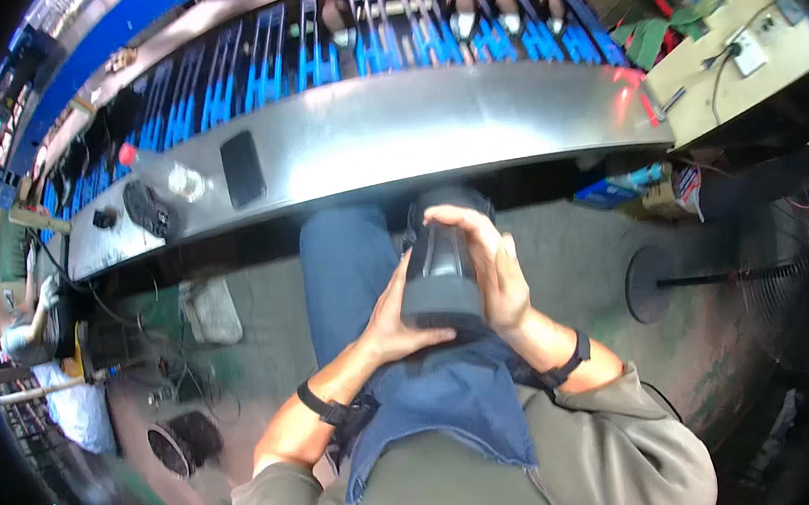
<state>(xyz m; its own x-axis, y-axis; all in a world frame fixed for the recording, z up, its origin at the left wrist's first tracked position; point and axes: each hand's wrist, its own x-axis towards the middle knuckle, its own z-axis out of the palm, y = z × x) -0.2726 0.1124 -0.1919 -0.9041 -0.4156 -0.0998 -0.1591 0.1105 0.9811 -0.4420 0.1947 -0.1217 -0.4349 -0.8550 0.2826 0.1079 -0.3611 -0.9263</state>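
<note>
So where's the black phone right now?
In the head view, the black phone lies toward the upper left, on the metal bench, just right of the clear red-capped bottle.

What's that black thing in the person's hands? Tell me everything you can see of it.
The black object looks shoe-like, though its kind is unclear. A broad, rounded end faces the camera; beyond it, a shiny patch catches the light. The material looks like leather or rubber. It is held in front of the blue apron between the left hand and the right hand, both touching it; whether it also rests on something is hidden.
</note>
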